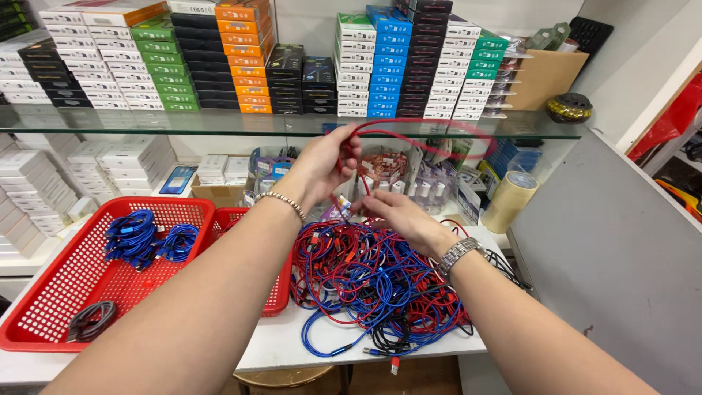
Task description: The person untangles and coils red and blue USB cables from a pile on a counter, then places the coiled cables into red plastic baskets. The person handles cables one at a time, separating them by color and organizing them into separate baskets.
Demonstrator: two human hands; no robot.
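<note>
Frame center: left hand [325, 164] grips looped red cable [431, 135]; right hand [395, 216] pinches its tail above cable pile [373, 281].

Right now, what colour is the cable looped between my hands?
Red: the cable looped from the left hand to the right hand, clearest in the head view.

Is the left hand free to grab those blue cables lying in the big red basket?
Probably not right away: the left hand is busy holding a red cable loop. Otherwise nothing covers the blue cables in the open red basket.
</note>
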